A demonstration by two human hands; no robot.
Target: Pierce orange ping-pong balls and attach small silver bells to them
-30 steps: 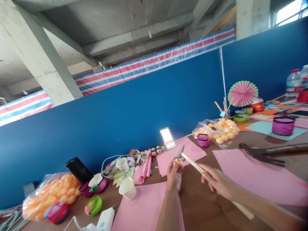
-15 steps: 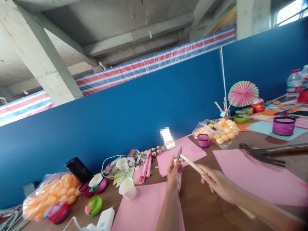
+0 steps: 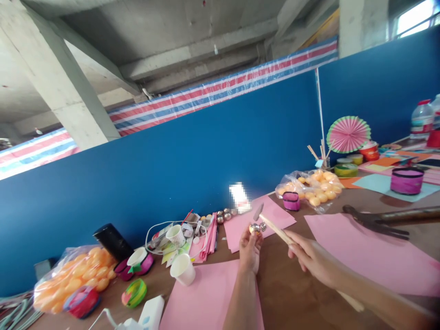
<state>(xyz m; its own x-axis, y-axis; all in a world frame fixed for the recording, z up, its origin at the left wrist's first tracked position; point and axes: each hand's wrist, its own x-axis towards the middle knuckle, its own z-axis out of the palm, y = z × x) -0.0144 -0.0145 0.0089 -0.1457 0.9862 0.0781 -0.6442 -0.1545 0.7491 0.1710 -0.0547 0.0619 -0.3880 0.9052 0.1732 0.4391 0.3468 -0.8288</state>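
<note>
My left hand (image 3: 250, 254) is closed, its fingertips pinching a small shiny metal ball (image 3: 255, 228) that looks gold and silver. Another silvery round piece (image 3: 263, 226) sits right beside it, and I cannot tell whether the two are joined. In my right hand (image 3: 311, 256) is a small hammer (image 3: 277, 228) with a pale wooden handle, gripped partway along. The hammer's dark head hangs just above the metal pieces, with a small gap between. The handle's rear end shows below my right forearm.
Pink paper sheets (image 3: 213, 298) lie on the brown table (image 3: 292, 298). A claw hammer (image 3: 378, 219) rests at right. Paper cups (image 3: 183, 269), silver balls (image 3: 220, 217), bags of orange balls (image 3: 85, 272) and a white power strip (image 3: 151, 314) surround the work. A blue partition (image 3: 192, 174) stands behind.
The small hammer's head has lifted up off the metal pieces, uncovering them. My left hand has stayed nearly in place.
</note>
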